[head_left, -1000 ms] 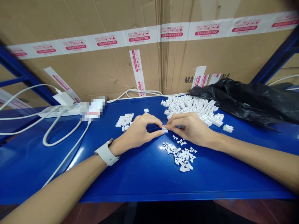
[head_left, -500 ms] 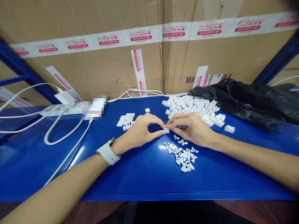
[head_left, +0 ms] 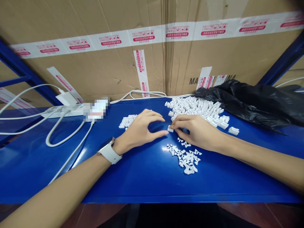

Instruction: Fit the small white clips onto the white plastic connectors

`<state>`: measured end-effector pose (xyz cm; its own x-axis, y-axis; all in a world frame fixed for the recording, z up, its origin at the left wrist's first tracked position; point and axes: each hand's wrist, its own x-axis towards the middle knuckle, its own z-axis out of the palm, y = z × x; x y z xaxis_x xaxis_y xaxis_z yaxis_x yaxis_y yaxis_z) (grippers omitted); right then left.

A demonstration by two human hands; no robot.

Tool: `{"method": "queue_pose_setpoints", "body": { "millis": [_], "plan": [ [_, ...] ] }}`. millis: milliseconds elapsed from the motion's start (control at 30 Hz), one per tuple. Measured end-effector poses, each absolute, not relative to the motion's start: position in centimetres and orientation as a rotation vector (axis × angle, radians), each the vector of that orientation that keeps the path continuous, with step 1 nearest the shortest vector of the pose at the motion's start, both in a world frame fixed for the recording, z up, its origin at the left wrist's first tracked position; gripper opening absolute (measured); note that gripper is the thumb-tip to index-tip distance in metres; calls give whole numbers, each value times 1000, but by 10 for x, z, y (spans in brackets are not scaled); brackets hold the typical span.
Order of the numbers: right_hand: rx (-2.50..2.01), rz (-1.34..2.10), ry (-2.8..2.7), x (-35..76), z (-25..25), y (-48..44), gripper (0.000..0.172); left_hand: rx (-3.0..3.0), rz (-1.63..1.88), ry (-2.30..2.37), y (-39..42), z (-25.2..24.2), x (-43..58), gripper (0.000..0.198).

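White plastic piece (head_left: 170, 129): pinched at the fingertips of the right hand (head_left: 199, 132), low over the blue shelf (head_left: 142, 177), just on the near side of the left end of the large heap of white parts (head_left: 197, 109). All places below are taken from that heap.

- Far left of heap: white cables (head_left: 59, 133) looped on the shelf, running to a power strip (head_left: 68, 109).
- Left of heap, level with it: small pile of white parts (head_left: 127, 121), partly behind the left hand.
- Left and near side of heap: left hand (head_left: 140, 129), watch (head_left: 109, 151) at the wrist. Fingers released, curved into a loose C, holding nothing. Thumb tip (head_left: 165, 133) lies just beside the piece, below and left of it; contact cannot be told. Index finger arches above, apart from it.
- The piece sits to the right of the left fingers, at the mouth of that C, sticking out leftward from the right fingertips. Long axis seems to run across, hand to hand; too small to be sure.
- Near side of heap's middle: right hand, thumb and index clamped on the piece's right end, other fingers tucked. This hand has the piece; the left is a close second.
- Nearer again, below the right hand: scatter of small white clips (head_left: 186, 156).
- Right of heap: black plastic bag (head_left: 249, 101), close against its far edge.
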<state>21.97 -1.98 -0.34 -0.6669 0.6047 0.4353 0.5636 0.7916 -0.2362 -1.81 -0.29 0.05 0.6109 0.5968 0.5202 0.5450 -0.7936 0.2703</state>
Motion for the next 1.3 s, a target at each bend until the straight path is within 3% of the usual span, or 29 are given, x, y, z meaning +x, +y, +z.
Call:
{"method": "queue_pose_setpoints", "body": {
  "millis": [133,300,467,700,867,1000,1300],
  "plan": [
    [-975,17,-2463,225,-3,-18,20,2720,956,1444,6,4,-32,31],
    [-1090,-81,-2429,226,1,-24,31,2558,642,1868,18,3,-49,51],
    [-821,92,-2585,224,5,-31,33,2570,562,1740,24,-1,-50,48],
    [-693,298,-2625,224,4,-29,21,2680,667,1797,10,17,-47,46],
    [-654,343,-2607,226,4,-27,23,2786,505,1686,5,23,-48,31],
    [-634,316,-2651,228,5,-27,23,2847,505,1455,4,18,-49,22],
    [-619,352,-2658,227,8,-28,16,2845,547,899,-11,26,-38,22]
  ]
}}
